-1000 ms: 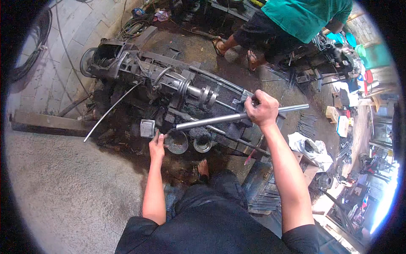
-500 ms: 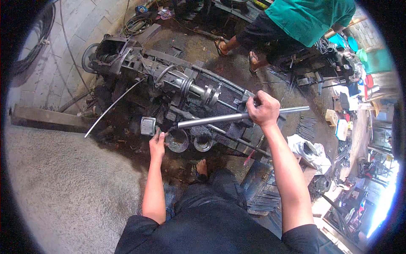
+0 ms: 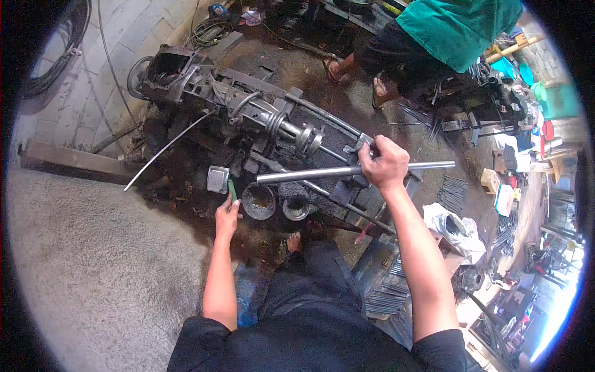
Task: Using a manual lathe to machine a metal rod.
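My right hand (image 3: 384, 164) is closed around a long bare-metal rod (image 3: 310, 174), which reaches out on both sides of the fist above the machine's rails. Low on the left, my left hand (image 3: 228, 217) pinches a slim green piece (image 3: 232, 191), whose kind I cannot make out. Just beyond its top stands a small square metal container (image 3: 218, 179). Two round pans, one wider (image 3: 258, 214) and one smaller (image 3: 296, 216), sit to the right of that hand. Behind them lies a greasy machine (image 3: 304, 139) with a shaft, collars and parallel rails.
A person in a green shirt (image 3: 458, 31) stands at the far right. Several thin rods (image 3: 387, 297) lie bundled at lower right, near a white sack (image 3: 455, 232). A pale hose (image 3: 167, 147) sticks out from the machine. Rough concrete (image 3: 111, 260) fills the lower left.
The green piece in my left hand now shows clearly, and that hand has shifted slightly left and down. My right hand still holds the rod in nearly the same place.
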Demonstrator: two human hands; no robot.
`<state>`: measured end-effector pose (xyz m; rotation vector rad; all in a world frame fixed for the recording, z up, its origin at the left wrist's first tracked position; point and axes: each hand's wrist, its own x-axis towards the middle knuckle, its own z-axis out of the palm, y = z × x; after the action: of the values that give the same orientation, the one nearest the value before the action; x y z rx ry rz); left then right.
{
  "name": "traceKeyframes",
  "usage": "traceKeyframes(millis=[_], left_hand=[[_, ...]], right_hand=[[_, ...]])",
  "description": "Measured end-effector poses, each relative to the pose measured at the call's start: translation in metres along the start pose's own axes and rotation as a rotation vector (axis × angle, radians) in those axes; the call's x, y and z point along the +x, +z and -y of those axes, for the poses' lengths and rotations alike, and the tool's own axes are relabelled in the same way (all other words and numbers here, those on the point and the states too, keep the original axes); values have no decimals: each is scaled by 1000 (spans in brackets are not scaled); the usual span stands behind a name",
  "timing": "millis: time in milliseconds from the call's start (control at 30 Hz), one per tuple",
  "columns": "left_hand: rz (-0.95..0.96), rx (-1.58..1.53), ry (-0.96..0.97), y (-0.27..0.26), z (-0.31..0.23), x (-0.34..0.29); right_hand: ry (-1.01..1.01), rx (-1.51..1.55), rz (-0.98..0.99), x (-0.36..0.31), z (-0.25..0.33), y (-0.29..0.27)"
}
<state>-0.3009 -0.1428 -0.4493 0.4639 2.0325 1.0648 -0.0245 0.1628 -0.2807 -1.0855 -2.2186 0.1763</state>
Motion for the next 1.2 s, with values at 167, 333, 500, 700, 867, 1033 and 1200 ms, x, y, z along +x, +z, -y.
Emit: traceKeyframes(millis=[167, 333, 500, 700, 867, 1033, 1200], left_hand=[[-34, 204, -74, 3, 9, -13], [-119, 819, -153, 17, 52, -12], [-2, 887, -229, 17, 47, 13], [43, 601, -36, -7, 10, 6], [-174, 165, -69, -40, -16, -6], [-298, -182, -62, -55, -84, -22], [-339, -318, -39, -80, -115, -6]], right_hand=[[-23, 9, -18, 0, -1, 1], [-54, 39, 0, 2, 8, 0], [7, 83, 91, 8, 9, -2], [-43, 73, 195, 11, 13, -6], [-78, 71, 415, 6, 59, 11], [-11, 36, 511, 5, 100, 17], [-34, 70, 686, 14, 130, 25]])
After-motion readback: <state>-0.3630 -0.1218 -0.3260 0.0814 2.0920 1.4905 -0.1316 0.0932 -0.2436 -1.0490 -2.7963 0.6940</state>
